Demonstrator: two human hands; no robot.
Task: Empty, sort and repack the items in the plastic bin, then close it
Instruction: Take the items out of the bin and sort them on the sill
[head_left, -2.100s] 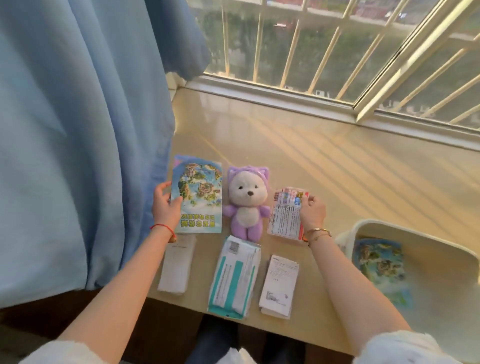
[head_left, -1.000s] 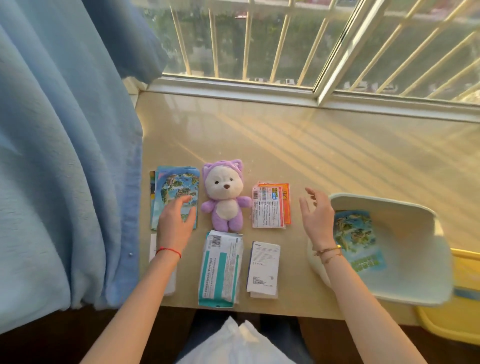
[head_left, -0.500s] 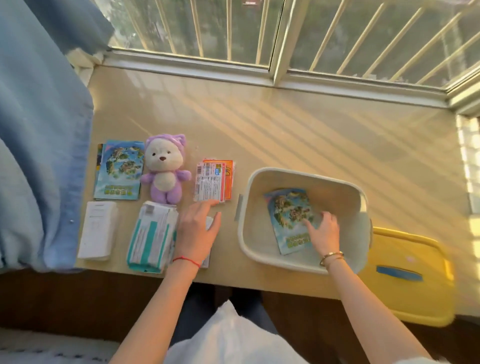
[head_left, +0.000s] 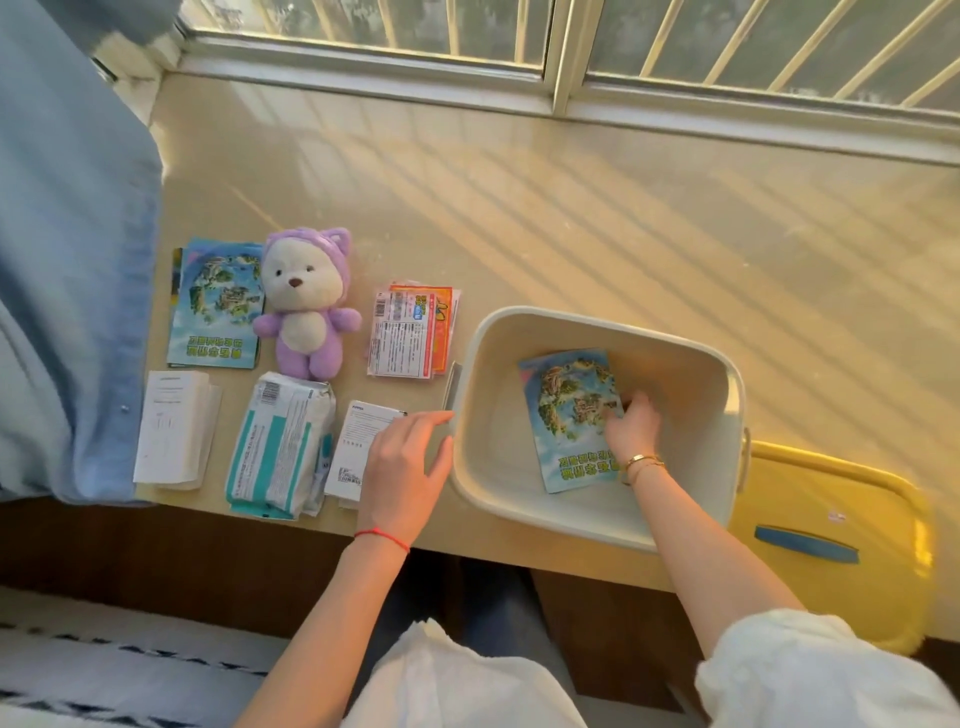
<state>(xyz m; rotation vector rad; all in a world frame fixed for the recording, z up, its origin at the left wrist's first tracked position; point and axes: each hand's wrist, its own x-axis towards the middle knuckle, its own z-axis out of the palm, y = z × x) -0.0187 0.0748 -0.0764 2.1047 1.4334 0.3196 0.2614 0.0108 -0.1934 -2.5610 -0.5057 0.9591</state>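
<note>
Along the left of the sill (head_left: 519, 218), sorted items are lying in two rows: a stack of map-print booklets (head_left: 218, 306) with green characters too blurred to read, a white leaflet (head_left: 174, 426) below it, then a purple plush bear (head_left: 306, 306) above a teal-and-white pack (head_left: 280, 447) showing a barcode, then red-and-white sachets (head_left: 410, 332) with a barcode and fine print I cannot make out. The left hand (head_left: 402, 473) is resting, fingers relaxed and straight, on a white box (head_left: 358, 441), gripping nothing. The plastic bin (head_left: 597, 332) is sitting just right of it, and the right hand (head_left: 631, 428) is reaching inside, fingers curling at the edge of one more booklet (head_left: 571, 415); whether they have truly gripped it I cannot tell. Emptying seems nearly finished; next, that booklet needs lifting out. The yellow lid (head_left: 831, 535) is waiting at far right.
</note>
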